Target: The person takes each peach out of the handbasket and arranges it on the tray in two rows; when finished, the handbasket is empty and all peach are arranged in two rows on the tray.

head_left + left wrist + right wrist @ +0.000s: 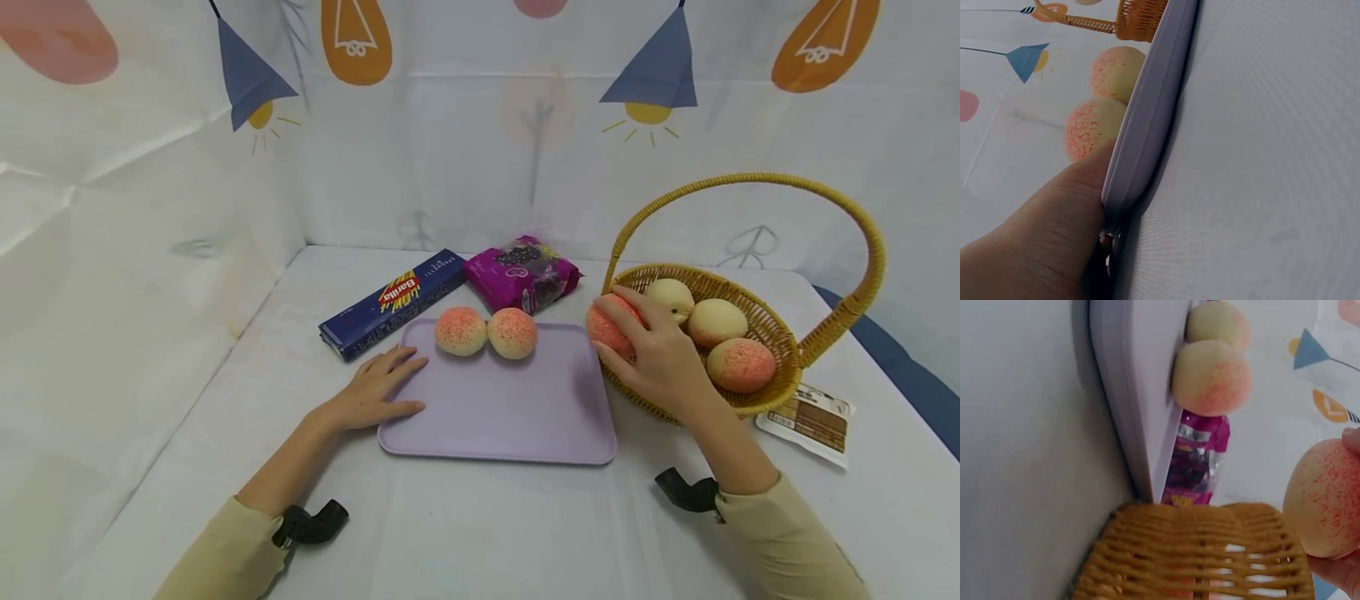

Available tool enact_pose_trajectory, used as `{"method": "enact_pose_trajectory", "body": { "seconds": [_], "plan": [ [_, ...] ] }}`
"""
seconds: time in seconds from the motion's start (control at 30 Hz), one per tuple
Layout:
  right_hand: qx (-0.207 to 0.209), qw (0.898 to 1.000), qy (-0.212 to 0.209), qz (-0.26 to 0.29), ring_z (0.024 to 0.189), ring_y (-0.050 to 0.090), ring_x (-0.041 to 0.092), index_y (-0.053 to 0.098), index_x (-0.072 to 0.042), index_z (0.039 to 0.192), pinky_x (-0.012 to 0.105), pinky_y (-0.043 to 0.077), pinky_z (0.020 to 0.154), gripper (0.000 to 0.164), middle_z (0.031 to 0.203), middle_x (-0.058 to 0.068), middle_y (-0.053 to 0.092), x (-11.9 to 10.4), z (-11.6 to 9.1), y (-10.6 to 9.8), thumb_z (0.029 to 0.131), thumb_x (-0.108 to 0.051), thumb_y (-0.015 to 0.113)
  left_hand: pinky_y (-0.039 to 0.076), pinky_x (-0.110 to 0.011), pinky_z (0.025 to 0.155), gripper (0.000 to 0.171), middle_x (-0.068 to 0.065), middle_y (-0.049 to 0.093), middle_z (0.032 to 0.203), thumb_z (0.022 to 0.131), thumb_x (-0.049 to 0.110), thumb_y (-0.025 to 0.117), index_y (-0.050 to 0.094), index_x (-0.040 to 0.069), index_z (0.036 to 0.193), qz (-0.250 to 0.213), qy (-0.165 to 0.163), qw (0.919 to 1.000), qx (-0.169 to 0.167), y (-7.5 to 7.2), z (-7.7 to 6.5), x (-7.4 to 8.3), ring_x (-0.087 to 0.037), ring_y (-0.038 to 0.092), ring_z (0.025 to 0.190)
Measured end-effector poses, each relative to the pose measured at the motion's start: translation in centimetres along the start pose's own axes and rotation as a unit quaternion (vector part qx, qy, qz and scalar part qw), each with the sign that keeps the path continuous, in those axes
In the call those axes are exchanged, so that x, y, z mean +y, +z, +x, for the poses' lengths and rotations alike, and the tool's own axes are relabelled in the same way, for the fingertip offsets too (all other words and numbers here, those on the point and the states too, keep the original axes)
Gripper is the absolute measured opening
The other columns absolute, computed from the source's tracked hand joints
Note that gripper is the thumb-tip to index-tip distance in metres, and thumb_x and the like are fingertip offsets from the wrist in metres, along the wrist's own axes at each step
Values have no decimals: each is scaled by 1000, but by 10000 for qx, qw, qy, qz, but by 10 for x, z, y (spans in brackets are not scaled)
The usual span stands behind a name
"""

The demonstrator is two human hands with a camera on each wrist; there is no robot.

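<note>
In the head view my right hand (663, 358) grips a pink-speckled peach (611, 325) at the left rim of the wicker basket (787, 375). The right wrist view shows that peach (1322, 500) held above the basket's woven side (1197, 550). Several more peaches (741, 365) lie inside the basket. My left hand (375, 392) rests with spread fingers on the left edge of a lilac tray (495, 417). Two peaches, a left one (460, 332) and a right one (513, 333), sit side by side along the tray's back edge.
A blue Barilla spaghetti box (393, 300) lies behind the tray's left corner. Beside it is a purple bag (522, 273). A brown-and-white packet (810, 421) lies by the basket's front right. The basket's tall handle (750, 178) arches above it.
</note>
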State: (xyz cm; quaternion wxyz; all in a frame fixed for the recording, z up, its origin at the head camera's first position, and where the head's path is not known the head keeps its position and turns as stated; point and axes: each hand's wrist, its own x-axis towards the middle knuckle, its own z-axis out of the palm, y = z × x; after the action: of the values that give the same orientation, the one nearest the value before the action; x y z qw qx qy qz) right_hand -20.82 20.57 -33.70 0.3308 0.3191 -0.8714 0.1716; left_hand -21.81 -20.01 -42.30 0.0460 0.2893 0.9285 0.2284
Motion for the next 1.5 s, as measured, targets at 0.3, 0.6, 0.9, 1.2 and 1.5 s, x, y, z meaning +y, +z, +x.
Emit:
{"method": "enact_pose_trajectory", "body": {
  "seconds": [0.3,0.6,0.9,1.2,1.5],
  "plan": [
    [149,9983,-467,331,106,51,36,60,-13,118,52,44,84,47,121,18,53,-10,6,25,92,-49,45,9,-54,106,72,-14,22,148,85,48,58,33,14,143,11,21,10000,-18,-1,1,0,-34,12,136],
    [-81,9981,-456,398,99,53,37,61,-15,114,50,48,75,36,117,17,54,-16,11,45,85,-34,61,10,-54,106,72,-14,23,148,84,48,58,33,14,143,26,37,10000,18,2,0,-1,-35,13,136],
    [-588,9981,24,177,96,54,38,61,-17,115,53,51,61,42,118,17,53,-16,10,58,76,-27,72,10,-54,106,72,-14,22,148,85,48,58,33,14,143,87,53,9999,-4,3,0,-1,-34,14,136],
    [-794,9968,35,-7,85,54,43,59,-12,113,55,45,76,37,115,20,53,-14,13,66,80,-26,67,10,-55,106,71,-14,22,148,85,48,58,33,14,143,60,54,10000,6,1,1,1,-35,14,136],
    [-1333,9885,653,-291,89,52,45,57,-11,113,56,48,68,35,120,20,50,-19,16,70,82,-28,61,10,-55,106,72,-14,21,148,85,47,58,34,14,143,35,58,10000,-29,1,2,0,-35,13,136]
  ]
}}
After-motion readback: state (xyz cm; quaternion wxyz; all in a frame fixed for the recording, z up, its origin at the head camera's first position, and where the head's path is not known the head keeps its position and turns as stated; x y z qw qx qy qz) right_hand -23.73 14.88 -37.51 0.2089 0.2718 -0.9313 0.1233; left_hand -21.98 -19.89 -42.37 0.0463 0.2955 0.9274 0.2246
